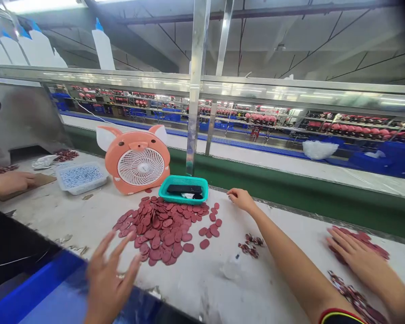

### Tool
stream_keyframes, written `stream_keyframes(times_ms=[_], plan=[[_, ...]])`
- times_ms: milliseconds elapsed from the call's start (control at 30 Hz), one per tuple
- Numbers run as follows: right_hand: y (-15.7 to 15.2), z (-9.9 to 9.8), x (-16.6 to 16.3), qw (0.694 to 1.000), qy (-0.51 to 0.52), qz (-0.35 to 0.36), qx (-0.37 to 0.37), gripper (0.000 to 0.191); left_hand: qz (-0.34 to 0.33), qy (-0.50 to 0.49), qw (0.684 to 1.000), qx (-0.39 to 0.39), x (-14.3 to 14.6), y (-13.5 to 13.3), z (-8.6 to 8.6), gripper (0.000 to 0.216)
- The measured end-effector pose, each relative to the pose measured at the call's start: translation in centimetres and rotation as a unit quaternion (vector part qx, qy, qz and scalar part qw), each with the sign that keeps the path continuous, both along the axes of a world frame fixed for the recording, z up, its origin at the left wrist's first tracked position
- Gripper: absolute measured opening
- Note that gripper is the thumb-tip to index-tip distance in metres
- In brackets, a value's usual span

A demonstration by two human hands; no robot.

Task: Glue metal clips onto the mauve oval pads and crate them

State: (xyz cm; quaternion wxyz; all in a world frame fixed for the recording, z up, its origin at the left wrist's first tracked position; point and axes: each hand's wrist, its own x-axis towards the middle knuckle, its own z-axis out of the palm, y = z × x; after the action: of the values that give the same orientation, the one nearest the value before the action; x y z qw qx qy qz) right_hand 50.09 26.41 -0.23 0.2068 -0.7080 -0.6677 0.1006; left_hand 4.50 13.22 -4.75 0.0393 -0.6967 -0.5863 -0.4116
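Two bare hands flank a heap of maroon round discs (162, 231) on a scuffed white workbench (195, 283). The left hand (111, 283) is open and raised at the near edge of the bench, fingers spread, gripping nothing, just beside the heap. The right hand (243, 200) rests on the bench with fingers loosely curled, near a teal plastic basket (184, 189); whether it pinches something small cannot be told. Behind the heap stand a peach pig-shaped fan (137, 159) and a white tray of blue-speckled bits (81, 177). A co-worker's hand (356, 254) lies flat on more maroon pieces (361, 240) at right; another co-worker's hand (10, 183) rests at left on a brown pad (37, 181).
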Motion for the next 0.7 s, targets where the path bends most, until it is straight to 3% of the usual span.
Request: stream_keyframes(times_ms=[67, 167, 233, 333, 433, 567, 700], plan=[[-4.1, 0.0, -0.7, 1.0, 0.007, 0.018, -0.023, 0.024, -0.12, 0.053, 0.991, 0.035, 4.5, 1.5, 2.5, 0.045], [-9.6, -0.1, -1.6, 0.999, 0.015, 0.032, -0.04, 0.023, -0.285, 0.147, 0.947, -0.007, 12.7, 4.7, 5.5, 0.041], [-12.4, -0.2, -2.1, 0.999, 0.015, 0.029, -0.028, 0.023, -0.365, 0.198, 0.909, -0.036, 17.8, 6.7, 6.3, 0.045], [-15.2, -0.6, -2.7, 1.0, 0.004, 0.008, 0.018, 0.027, -0.392, 0.244, 0.884, -0.078, 22.9, 8.9, 5.7, 0.049], [-17.2, -1.6, -3.0, 0.999, -0.011, 0.007, 0.032, 0.036, -0.37, 0.269, 0.882, -0.114, 23.8, 9.7, 4.3, 0.046], [-19.9, -3.1, -3.2, 0.999, -0.014, 0.037, 0.0, 0.038, -0.354, 0.28, 0.884, -0.127, 20.7, 8.8, 2.6, 0.045], [-22.9, -3.5, -3.5, 1.0, 0.002, 0.013, -0.023, 0.038, -0.346, 0.292, 0.882, -0.13, 17.4, 7.0, 1.7, 0.047]])
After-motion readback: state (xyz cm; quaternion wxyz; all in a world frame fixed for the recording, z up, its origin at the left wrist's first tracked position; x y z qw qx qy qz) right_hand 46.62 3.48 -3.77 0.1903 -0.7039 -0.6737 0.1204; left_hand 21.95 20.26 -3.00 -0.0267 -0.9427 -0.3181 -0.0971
